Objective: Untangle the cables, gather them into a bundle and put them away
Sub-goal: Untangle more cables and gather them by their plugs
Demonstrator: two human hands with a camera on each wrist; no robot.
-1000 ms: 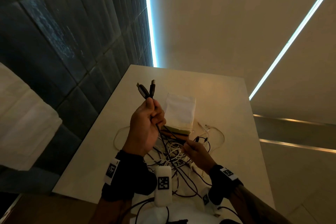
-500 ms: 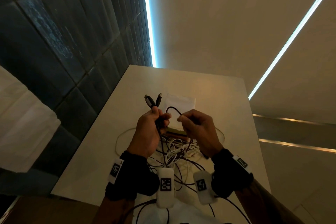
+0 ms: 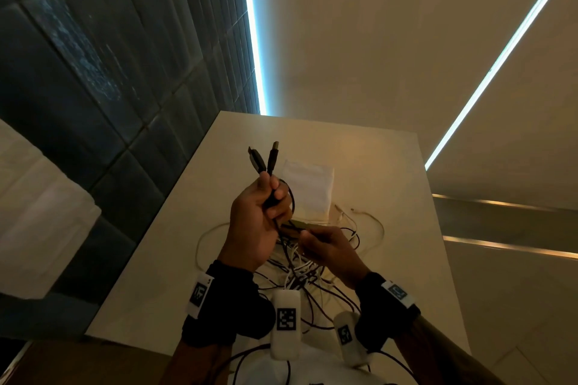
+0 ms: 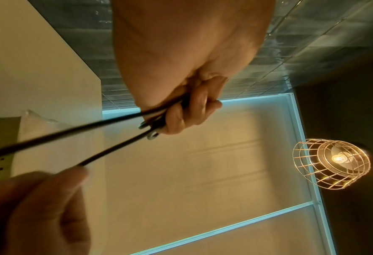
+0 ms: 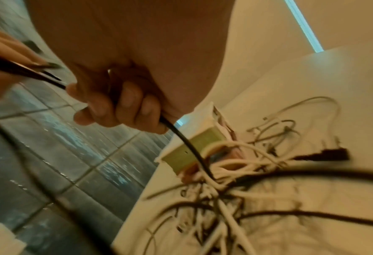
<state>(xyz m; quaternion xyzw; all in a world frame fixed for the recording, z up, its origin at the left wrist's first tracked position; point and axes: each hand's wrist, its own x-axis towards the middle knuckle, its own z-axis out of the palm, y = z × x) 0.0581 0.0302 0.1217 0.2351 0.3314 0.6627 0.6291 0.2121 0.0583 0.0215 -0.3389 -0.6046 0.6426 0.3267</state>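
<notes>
My left hand (image 3: 266, 206) is raised above the table and grips a black cable (image 3: 271, 162) by both ends, so its two plugs stick up side by side. In the left wrist view its fingers (image 4: 194, 110) curl round both strands. Lower and to the right, my right hand (image 3: 325, 244) holds the same black cable (image 5: 187, 141) with curled fingers (image 5: 124, 105); the cable runs down into the tangle of black and white cables (image 3: 300, 275) lying on the table.
The pale table (image 3: 375, 166) carries a white box (image 3: 308, 187) with a greenish edge just behind the tangle. A dark tiled wall (image 3: 93, 72) runs along the left. A wire-cage lamp (image 4: 331, 163) hangs overhead.
My right hand has dropped from beside the left hand down toward the tangle, sliding along the black cable. The left hand has stayed raised with both plugs.
</notes>
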